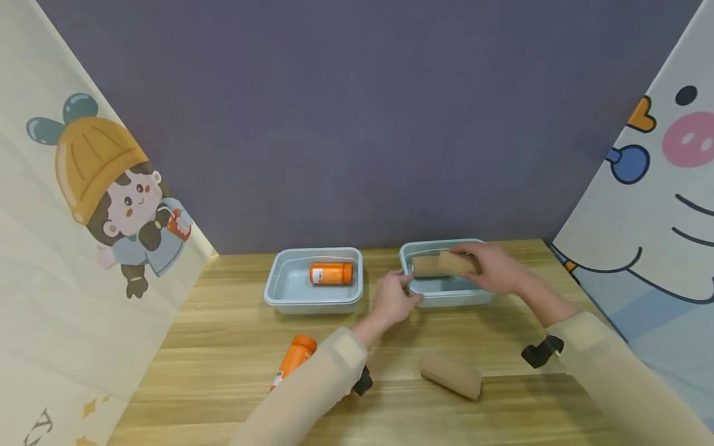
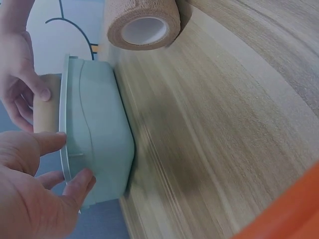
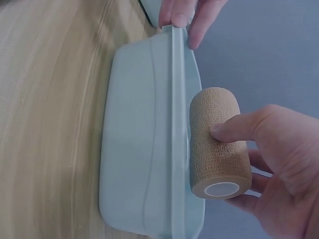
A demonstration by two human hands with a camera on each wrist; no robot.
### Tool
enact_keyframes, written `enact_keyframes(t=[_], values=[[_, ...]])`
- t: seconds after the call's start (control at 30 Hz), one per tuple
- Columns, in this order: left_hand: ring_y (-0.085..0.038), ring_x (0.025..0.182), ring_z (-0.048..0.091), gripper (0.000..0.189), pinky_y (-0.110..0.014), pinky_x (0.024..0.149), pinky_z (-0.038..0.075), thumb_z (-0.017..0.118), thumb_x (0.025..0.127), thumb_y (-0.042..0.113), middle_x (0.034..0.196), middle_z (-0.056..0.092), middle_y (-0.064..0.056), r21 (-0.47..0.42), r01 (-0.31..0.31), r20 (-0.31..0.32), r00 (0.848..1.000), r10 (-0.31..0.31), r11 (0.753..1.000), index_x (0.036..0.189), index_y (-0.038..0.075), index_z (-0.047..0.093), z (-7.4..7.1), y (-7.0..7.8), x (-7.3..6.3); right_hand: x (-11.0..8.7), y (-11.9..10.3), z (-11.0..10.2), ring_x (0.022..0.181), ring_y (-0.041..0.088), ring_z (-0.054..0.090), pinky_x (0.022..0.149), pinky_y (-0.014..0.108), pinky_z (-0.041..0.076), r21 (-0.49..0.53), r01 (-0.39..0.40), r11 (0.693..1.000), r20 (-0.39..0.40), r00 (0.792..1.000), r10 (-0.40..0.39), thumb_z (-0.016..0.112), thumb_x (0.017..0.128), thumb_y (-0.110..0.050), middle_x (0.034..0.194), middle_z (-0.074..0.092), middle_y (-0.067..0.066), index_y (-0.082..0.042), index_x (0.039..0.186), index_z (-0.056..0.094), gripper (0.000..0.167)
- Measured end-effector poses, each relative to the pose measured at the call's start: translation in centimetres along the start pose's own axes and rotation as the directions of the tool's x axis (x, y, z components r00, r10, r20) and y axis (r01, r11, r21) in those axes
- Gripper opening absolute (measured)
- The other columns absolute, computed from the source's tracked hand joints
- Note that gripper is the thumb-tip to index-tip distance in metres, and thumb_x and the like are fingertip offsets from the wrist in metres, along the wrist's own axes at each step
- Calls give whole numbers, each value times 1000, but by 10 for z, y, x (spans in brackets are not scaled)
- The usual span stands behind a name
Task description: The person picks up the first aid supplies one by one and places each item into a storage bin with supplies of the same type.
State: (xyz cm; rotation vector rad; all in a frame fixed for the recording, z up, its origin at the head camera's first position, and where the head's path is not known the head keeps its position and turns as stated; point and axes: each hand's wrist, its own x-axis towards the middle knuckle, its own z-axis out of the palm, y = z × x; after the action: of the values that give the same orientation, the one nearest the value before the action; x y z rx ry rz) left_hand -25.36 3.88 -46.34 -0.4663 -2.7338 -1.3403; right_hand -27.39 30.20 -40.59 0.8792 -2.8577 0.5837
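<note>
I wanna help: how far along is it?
Looks done: an orange bottle in the left bin, a tan roll in the right bin. In hand: a second roll, held by the right hand. Probably left: a third roll and at least one bottle on the table.

The left bin holds a bottle, the right bin a roll (a second roll perhaps touching the first).

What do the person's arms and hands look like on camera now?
The left sleeve and right sleeve are long, plain and cream. The left wrist device and right wrist device are black and blocky. The left hand and right hand wear no gloves.
</note>
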Motion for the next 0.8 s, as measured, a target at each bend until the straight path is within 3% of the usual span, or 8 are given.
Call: enact_keyframes(t=[0.33, 0.5, 0.8], values=[[-30, 121, 72, 51, -33, 103, 62, 88, 87, 15, 145, 65, -25, 14, 7, 1, 1000, -7, 1000, 131, -4, 71, -3, 6, 0, 3, 1, 9, 125, 47, 66, 102, 63, 57, 30, -3, 1000, 15, 1000, 2, 76, 94, -4, 141, 67, 23, 0, 144, 60, 53], [-33, 124, 70, 50, -34, 104, 62, 88, 87, 13, 145, 64, -27, -4, 2, 0, 1000, -2, 1000, 130, -6, 71, -2, 6, 1, 2, 0, 9, 126, 50, 65, 104, 65, 56, 29, -17, 999, -2, 1000, 17, 75, 96, -9, 148, 62, 25, 2, 148, 56, 57], [-39, 134, 64, 50, -44, 116, 54, 87, 87, 12, 144, 64, -28, -1, 2, 2, 1000, -2, 1000, 131, -6, 70, -2, 3, -1, -3, -12, 5, 123, 47, 66, 102, 64, 57, 18, 10, 1000, -38, 999, -9, 75, 96, -9, 144, 64, 24, 3, 146, 57, 54]])
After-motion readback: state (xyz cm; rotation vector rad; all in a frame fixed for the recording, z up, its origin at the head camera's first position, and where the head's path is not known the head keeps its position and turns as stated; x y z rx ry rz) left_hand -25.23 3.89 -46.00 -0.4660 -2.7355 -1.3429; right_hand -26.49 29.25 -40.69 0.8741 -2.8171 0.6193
